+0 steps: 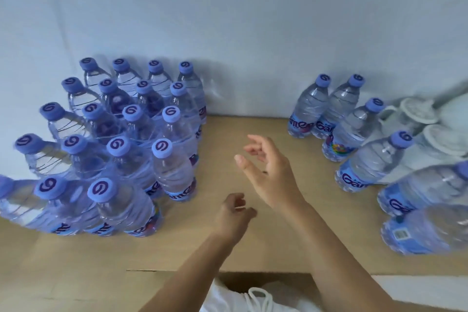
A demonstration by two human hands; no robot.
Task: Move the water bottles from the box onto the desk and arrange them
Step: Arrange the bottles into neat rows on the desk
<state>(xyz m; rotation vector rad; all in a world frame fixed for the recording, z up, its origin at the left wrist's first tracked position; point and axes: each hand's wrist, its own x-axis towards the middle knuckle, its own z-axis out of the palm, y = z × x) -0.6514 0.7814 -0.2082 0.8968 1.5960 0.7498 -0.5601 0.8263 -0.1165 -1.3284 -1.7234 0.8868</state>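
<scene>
Several clear water bottles with blue caps stand in a tight block (114, 139) on the left of the wooden desk (243, 240). A looser line of several bottles (354, 134) runs down the right side. My left hand (234, 215) hovers over the bare middle, fingers loosely curled, holding nothing. My right hand (271, 172) is above and to the right of it, fingers spread and empty. Neither hand touches a bottle. The nearest bottle (174, 172) stands just left of my hands. Part of the cardboard box (177, 278) shows at the desk's near edge.
White cups (428, 121) sit at the far right behind the right-hand bottles. A pale wall (228, 20) closes off the back of the desk. My white clothing with a drawstring (255, 299) shows at the bottom.
</scene>
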